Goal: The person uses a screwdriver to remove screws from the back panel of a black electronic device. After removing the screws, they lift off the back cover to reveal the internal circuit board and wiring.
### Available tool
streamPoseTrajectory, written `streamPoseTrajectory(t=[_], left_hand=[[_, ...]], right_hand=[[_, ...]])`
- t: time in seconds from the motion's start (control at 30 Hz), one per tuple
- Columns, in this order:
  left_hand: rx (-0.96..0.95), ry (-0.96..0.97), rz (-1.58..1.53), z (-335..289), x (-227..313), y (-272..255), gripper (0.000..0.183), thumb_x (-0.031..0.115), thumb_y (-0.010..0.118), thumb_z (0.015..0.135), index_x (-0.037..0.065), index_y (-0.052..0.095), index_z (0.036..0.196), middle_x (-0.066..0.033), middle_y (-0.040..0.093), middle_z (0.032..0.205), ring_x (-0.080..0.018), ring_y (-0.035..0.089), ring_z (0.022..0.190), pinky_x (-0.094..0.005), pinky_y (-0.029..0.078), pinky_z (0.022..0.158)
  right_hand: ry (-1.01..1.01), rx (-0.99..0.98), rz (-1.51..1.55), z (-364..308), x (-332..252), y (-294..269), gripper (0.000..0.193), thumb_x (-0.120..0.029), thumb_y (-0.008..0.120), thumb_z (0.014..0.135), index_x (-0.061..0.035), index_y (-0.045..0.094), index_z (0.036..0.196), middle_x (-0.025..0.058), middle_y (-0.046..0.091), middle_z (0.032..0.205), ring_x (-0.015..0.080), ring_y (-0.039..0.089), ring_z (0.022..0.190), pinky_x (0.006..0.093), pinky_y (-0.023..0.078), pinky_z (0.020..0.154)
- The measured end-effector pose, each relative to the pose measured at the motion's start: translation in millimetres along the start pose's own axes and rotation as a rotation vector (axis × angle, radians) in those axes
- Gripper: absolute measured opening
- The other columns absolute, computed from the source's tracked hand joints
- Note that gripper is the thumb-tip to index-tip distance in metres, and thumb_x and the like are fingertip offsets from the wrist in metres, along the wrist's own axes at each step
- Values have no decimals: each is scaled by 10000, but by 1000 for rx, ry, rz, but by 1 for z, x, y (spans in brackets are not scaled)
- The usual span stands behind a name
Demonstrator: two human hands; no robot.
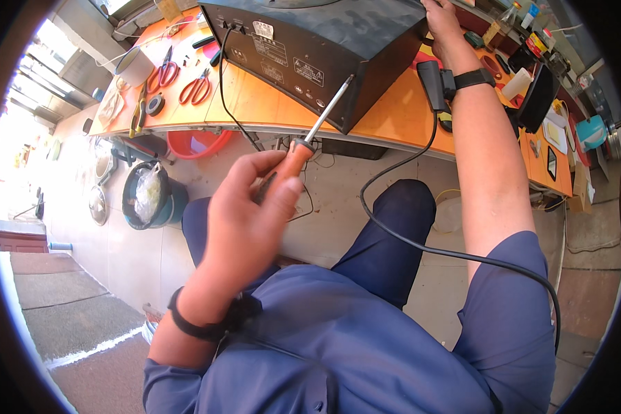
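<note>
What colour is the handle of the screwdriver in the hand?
Orange. The screwdriver handle shows best in the head view, gripped in the left hand.

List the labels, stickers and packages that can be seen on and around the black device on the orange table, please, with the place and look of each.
White rectangular label: top of the black device's rear panel, near the plugged black cable.
Small white sticker with a warning triangle: lower on the same panel, close to the screwdriver's metal shaft.
Small bottles with coloured labels: far right of the orange wooden table, too blurred to describe further.
</note>
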State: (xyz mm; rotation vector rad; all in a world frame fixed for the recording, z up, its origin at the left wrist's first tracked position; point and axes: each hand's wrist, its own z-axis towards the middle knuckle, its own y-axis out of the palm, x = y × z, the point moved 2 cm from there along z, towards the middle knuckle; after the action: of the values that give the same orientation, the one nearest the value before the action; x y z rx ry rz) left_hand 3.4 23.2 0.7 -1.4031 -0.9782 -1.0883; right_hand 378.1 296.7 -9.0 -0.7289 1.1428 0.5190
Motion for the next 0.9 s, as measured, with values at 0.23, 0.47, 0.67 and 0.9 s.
streamPoseTrajectory(t=[0.23, 0.47, 0.67, 0.9], left_hand=[[-10, 146, 115, -4, 0, 4, 412, 131, 743, 926, -23, 571, 1267, -141, 655, 1101, -183, 670, 780, -307, 531, 602], [-102, -252, -287, -1, -6, 3, 292, 188, 656, 1010, -30, 615, 1201, -113, 676, 1021, -163, 667, 724, -228, 476, 529], [-71, 84, -98, 3, -6, 1, 292, 107, 692, 950, -5, 592, 1200, -126, 641, 1036, -172, 668, 763, -275, 497, 548], [-35, 0, -3, 1, -1, -2, 345, 111, 728, 927, -12, 590, 1218, -86, 642, 1038, -148, 667, 783, -253, 500, 544]], right_hand=[[-25, -11, 37, -3, 0, 1, 625, -417, 687, 928, -150, 528, 1471, 172, 598, 1335, 277, 602, 1136, 419, 535, 860], [-6, -17, 7, -5, -2, 0, 621, -407, 683, 934, -144, 524, 1474, 170, 599, 1348, 271, 598, 1159, 415, 532, 867], [1, -10, 3, -9, -6, -2, 619, -399, 682, 939, -150, 518, 1481, 169, 598, 1345, 272, 606, 1130, 411, 536, 854], [-3, -16, 75, -5, -2, 1, 619, -395, 682, 942, -147, 514, 1484, 165, 598, 1340, 264, 617, 1093, 400, 541, 818]])
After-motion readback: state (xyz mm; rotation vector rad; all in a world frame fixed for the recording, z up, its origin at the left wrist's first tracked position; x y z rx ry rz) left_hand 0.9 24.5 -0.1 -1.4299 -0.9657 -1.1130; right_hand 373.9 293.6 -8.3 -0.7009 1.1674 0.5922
